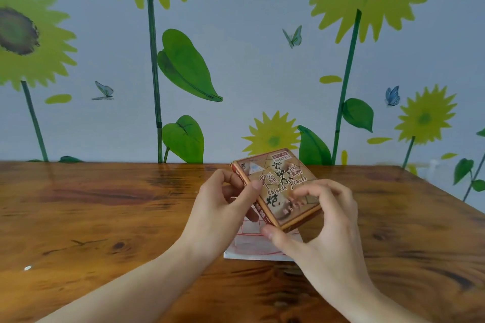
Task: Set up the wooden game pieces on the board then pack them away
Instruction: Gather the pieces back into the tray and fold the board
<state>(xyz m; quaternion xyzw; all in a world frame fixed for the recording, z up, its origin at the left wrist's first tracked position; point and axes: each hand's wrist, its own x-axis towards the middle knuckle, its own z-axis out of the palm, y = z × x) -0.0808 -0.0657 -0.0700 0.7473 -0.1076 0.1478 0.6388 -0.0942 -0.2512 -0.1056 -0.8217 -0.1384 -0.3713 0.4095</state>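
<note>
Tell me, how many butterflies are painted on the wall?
3: one butterfly at left, one above the box, one blue at right. None seems hidden.

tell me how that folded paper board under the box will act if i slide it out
The paper board looks thin and folded, so probably floppy and light. On the glossy table it would likely slide easily. Both hands hold the box above it, so nothing seems to pin it.

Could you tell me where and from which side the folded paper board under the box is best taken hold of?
I would take the folded board at its near left corner, coming from the left. It lies flat on the table, and that corner shows free, while the box held by the left hand and right hand covers the rest.
</note>
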